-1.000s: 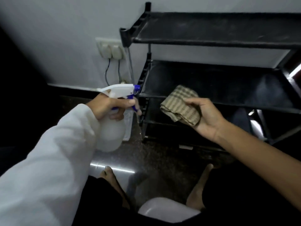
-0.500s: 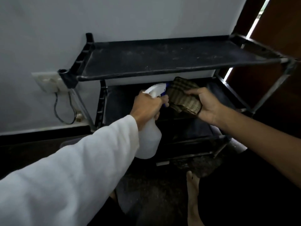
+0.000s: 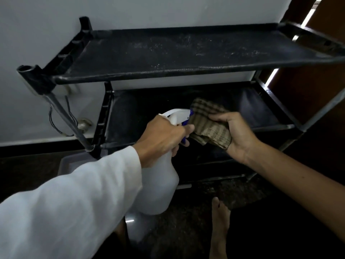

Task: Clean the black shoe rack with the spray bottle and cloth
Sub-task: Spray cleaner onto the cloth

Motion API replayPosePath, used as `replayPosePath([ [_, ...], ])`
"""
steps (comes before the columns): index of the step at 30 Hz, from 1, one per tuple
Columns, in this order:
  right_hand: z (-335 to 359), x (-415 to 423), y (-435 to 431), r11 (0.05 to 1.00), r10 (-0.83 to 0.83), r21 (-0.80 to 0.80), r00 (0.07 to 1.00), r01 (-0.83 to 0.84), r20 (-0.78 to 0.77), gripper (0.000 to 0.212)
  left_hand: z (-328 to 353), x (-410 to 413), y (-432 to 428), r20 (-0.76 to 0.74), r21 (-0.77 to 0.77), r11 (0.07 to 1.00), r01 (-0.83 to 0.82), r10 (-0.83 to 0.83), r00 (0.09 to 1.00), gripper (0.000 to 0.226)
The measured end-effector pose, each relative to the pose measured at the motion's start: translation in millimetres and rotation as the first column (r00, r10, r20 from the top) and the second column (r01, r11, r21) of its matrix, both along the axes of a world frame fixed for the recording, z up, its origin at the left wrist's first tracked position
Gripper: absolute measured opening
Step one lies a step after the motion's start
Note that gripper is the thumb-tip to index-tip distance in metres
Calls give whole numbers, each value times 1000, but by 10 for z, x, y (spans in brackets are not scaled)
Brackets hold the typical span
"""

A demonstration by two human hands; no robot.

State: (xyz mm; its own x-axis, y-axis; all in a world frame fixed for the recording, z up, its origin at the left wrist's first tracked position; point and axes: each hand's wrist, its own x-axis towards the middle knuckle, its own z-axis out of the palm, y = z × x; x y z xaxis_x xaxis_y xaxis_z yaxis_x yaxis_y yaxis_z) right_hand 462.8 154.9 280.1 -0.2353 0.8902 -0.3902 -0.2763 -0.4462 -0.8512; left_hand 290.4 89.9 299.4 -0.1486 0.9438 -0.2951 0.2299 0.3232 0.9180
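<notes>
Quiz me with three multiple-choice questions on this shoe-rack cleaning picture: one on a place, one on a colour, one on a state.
1. Where is the cloth? A. on the top shelf; B. in front of the middle shelf; C. on the floor.
2. What colour is the trigger of the spray bottle? A. red; B. blue; C. green.
3. What is the left hand doing? A. hanging empty; B. pressing the wall; C. gripping the bottle.

Answers:
1. B, the right hand holds it up there.
2. B, blue shows under the white spray head.
3. C, it curls round the bottle's neck.

The spray bottle (image 3: 158, 184) left of cloth (image 3: 209, 126), nozzle seemingly touching it; both before the rack (image 3: 168, 53).
</notes>
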Motion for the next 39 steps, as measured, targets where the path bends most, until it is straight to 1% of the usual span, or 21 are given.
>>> replayPosePath([
  [3, 1, 40, -25, 1000, -13, 17, 1000, 13, 25, 35, -57, 27, -67, -35, 11, 999, -35, 36, 999, 35],
  [7, -26, 56, -59, 1000, -25, -2, 1000, 25, 18, 34, -100, 30, -139, -81, 20, 991, -131, 132, 988, 42],
  [8, -38, 58, -62, 1000, -28, -7, 1000, 28, 12, 34, -95, 19, -150, -76, 12, 992, -127, 127, 989, 42],
  [11, -72, 62, -60, 1000, -30, -7, 1000, 30, 9, 36, -62, -9, -182, -21, -30, 999, -15, 15, 1000, 37],
  [13, -81, 66, -59, 1000, -28, -5, 1000, 28, 6, 36, -78, -15, -211, -15, -34, 999, 31, -31, 999, 34],
  [15, -91, 68, -60, 1000, -18, 4, 1000, 18, 3, 36, -122, -5, -233, -41, -18, 1000, 20, -20, 999, 35],
  [18, -105, 59, -60, 1000, -3, 12, 1000, 3, -2, 36, -185, 10, -228, -93, 9, 998, -59, 60, 994, 41],
  [21, -126, 48, -60, 1000, -5, 19, 1000, 5, 0, 35, -218, 24, -208, -58, 47, 993, -108, 111, 992, 39],
  [23, -135, 45, -58, 1000, -4, 21, 1000, 4, -5, 35, -217, 30, -201, -48, 70, 994, -90, 93, 994, 37],
  [26, -147, 46, -47, 1000, 7, 24, 1000, -7, -1, 35, -209, 39, -187, -46, 56, 998, -7, 10, 999, 44],
  [28, -144, 37, -41, 1000, 6, 30, 1000, -7, 5, 32, -220, 45, -160, -41, 67, 998, 3, 0, 999, 47],
  [30, -130, 13, -41, 999, -3, 34, 1000, 2, 8, 31, -233, 67, -132, -59, 94, 995, -22, 28, 998, 45],
  [34, -98, -48, -59, 998, -16, 54, 1000, 15, 21, 31, -260, 151, -88, -73, 132, 982, -135, 145, 987, 38],
  [35, -98, -58, -71, 998, -22, 54, 1000, 21, 22, 29, -267, 180, -85, -83, 129, 980, -151, 163, 983, 40],
  [39, -117, -64, -114, 997, -54, 62, 998, 52, 30, 20, -297, 321, -135, -121, 105, 980, -172, 184, 976, 67],
])
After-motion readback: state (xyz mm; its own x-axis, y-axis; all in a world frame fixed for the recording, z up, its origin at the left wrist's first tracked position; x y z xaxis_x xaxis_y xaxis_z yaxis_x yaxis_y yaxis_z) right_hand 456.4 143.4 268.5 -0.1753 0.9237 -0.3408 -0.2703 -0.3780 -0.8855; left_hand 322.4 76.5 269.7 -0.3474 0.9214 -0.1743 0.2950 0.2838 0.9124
